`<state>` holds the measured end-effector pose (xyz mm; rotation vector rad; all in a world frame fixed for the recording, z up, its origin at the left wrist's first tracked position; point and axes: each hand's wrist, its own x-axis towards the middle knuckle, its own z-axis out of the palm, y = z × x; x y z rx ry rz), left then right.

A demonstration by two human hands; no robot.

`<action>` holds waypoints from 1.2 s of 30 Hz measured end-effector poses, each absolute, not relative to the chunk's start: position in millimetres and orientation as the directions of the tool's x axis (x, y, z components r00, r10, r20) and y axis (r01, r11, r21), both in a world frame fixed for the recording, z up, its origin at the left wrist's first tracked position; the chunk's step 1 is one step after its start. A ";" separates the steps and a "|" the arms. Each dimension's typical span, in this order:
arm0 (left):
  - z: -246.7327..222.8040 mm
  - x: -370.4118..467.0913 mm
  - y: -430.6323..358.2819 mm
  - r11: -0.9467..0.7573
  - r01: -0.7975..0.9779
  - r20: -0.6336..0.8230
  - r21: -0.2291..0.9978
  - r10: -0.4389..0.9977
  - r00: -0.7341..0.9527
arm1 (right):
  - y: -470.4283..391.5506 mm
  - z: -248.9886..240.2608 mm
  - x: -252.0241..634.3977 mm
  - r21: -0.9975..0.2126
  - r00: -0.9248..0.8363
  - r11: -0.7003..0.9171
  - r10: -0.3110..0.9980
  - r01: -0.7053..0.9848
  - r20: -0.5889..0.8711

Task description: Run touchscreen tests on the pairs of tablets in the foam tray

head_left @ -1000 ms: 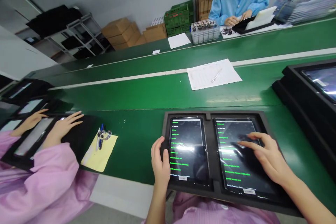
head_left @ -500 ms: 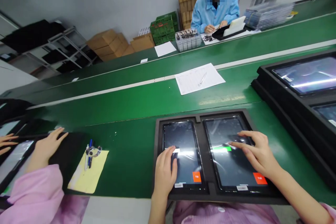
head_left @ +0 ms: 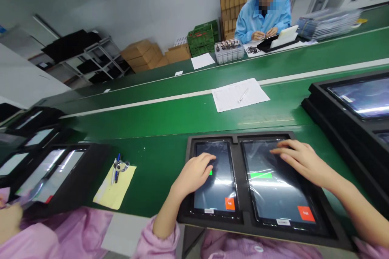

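Observation:
Two tablets lie side by side in a black foam tray (head_left: 240,178) in front of me. My left hand (head_left: 194,172) is over the left tablet (head_left: 214,190), fingers stretched toward the upper screen and partly covering a green bar. Over the upper right of the right tablet (head_left: 273,194) is my right hand (head_left: 300,160), its fingers extended and nothing held. Whether the fingertips touch the glass I cannot tell. Both screens are dark, with a green bar and a red "Fail" box at the lower right.
More tablets in a stack of black trays (head_left: 340,129) stand at the right. Yellow paper (head_left: 117,192) with pens lies left, beside a co-worker's pink sleeve (head_left: 33,240) and other trays (head_left: 88,166). A printed sheet (head_left: 240,95) with a pen lies ahead; a person in blue (head_left: 252,20) sits opposite.
My left hand has moved up and right across its tablet, where a white bar has given way to a green one. My right hand has shifted slightly up its screen. The co-worker's hand at left has drawn back.

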<state>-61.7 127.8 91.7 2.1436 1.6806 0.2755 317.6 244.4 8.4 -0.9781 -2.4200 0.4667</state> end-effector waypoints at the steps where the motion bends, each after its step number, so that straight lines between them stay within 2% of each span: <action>1: 91.2 -56.9 144.4 -0.238 0.885 -0.111 0.401 0.946 0.305 | 256.9 8.5 312.2 -0.472 -0.609 0.672 0.732 0.571 0.306; 5: 64.8 -25.4 190.7 -0.298 0.914 -0.076 0.275 0.941 0.329 | 282.2 -2.2 292.1 -0.419 -0.499 0.639 0.768 0.645 0.402; 9: 39.0 -8.3 193.0 -0.335 0.928 -0.054 0.160 0.936 0.347 | 274.1 -12.2 285.9 -0.268 -0.554 0.679 0.721 0.683 0.415; 12: 37.0 -13.3 187.4 -0.401 0.904 -0.025 0.152 0.912 0.409 | 267.3 -9.4 286.6 -0.218 -0.577 0.694 0.702 0.687 0.418; 16: 42.0 -28.8 188.1 -0.475 0.844 0.000 0.250 0.872 0.490 | 266.5 -2.8 289.6 -0.289 -0.611 0.743 0.664 0.603 0.432; 19: 38.4 -38.5 191.6 -0.477 0.826 0.067 0.300 0.874 0.481 | 267.7 -4.2 290.4 -0.324 -0.569 0.705 0.705 0.631 0.424; 22: 30.7 -42.6 194.6 -0.491 0.829 0.122 0.268 0.871 0.477 | 268.1 -8.5 289.1 -0.292 -0.516 0.651 0.745 0.701 0.422; 25: 28.7 -42.2 196.0 -0.512 0.822 0.084 0.249 0.857 0.508 | 267.9 -8.9 288.6 -0.281 -0.524 0.665 0.730 0.692 0.438; 30: 41.9 -42.7 192.7 -0.585 0.781 0.065 0.217 0.807 0.587 | 268.7 -3.0 293.5 -0.395 -0.549 0.715 0.697 0.576 0.461; 33: 47.2 -47.5 189.5 -0.585 0.800 0.067 0.133 0.810 0.582 | 270.5 -2.6 296.1 -0.470 -0.452 0.665 0.744 0.581 0.493; 36: 47.7 -53.2 189.6 -0.494 0.865 0.111 0.081 0.867 0.485 | 272.5 -5.2 296.2 -0.527 -0.321 0.577 0.804 0.624 0.500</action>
